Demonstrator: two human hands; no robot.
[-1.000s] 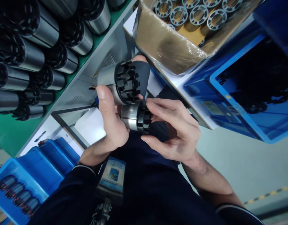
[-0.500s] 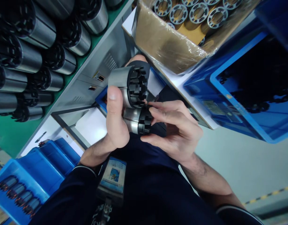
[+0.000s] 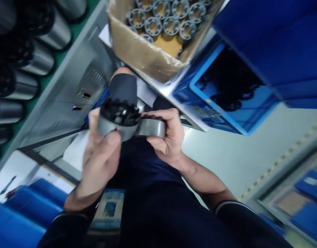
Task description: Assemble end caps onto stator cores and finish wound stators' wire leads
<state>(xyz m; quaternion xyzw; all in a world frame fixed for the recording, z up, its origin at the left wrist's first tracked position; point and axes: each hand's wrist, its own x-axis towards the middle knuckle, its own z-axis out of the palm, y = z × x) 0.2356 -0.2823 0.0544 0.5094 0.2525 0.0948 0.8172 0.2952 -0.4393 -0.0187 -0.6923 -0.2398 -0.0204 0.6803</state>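
Two metal cores held side by side over the lap.
The left hand [image 3: 101, 151] is clamped on the left core [image 3: 117, 120], whose black slotted end faces up and far. The right hand [image 3: 166, 137] is closed around the right core [image 3: 151, 126], its long axis lying roughly left to right. The two cores touch. A box [image 3: 145, 55] of rings sits far, above them.

Heavy motion blur thru whole frame, worst at edges; even, fairly bright light, soft glare on steel cylinders [image 3: 34, 62], no hard shadows.
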